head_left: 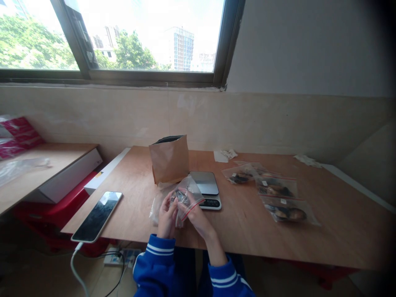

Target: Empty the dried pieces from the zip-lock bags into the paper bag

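While both hands are together at the near edge of the table [244, 237], I see them busy with one clear bag [195, 190], held up left of the scale [204, 181]. The left hand [167, 214] has its thumb and fingers pinched on the plastic. The right hand [195, 210] is partly behind the bag, its fingers showing through, and I cannot tell how tightly they close. A small dark, shiny patch shows inside, too blurred for me to name.

On the right lie several filled bags [289, 211], at least three, with dark and tan pieces inside and red strips along their edges; I judge that share of the work done. The clear bag is well apart from them, so I count it as unfinished. Its red strip faces near and right, but I cannot make out whether it is sealed. Loose plastic [154, 209] lies under and beside the left hand; how many bags that makes, I cannot say.

Far of the hands, a brown pouch [170, 159] stands upright, its top gaping. Well to the left, a phone [98, 216] rests on the table.
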A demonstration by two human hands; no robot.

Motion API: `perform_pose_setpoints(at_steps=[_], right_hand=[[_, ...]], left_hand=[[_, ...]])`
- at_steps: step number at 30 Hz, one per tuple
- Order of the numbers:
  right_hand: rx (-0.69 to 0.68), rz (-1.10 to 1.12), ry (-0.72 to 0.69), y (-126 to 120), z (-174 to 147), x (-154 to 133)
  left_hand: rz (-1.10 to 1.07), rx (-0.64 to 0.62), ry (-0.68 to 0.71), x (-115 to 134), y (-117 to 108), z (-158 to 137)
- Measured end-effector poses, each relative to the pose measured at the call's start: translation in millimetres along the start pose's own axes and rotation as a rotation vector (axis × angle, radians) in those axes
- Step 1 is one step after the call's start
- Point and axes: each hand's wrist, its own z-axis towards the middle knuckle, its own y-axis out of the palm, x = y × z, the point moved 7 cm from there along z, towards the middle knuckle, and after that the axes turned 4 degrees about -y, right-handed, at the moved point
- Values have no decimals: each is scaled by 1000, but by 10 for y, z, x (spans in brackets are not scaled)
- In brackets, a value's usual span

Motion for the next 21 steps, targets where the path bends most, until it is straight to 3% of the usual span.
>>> perform_pose_setpoints(at_steps=[7, 12, 17, 21], right_hand=[[191, 180, 61, -50, 9, 194], [237, 130, 22, -154, 44, 194], [371, 44, 14, -253, 32, 242], [361, 13, 14, -229, 35, 269]], left_hand=[[-116, 85, -18, -120, -78, 38], [-138, 107, -33, -90, -124, 62], [-134, 79, -103, -88, -134, 72], [-129, 103, -184, -110, -162, 69]])
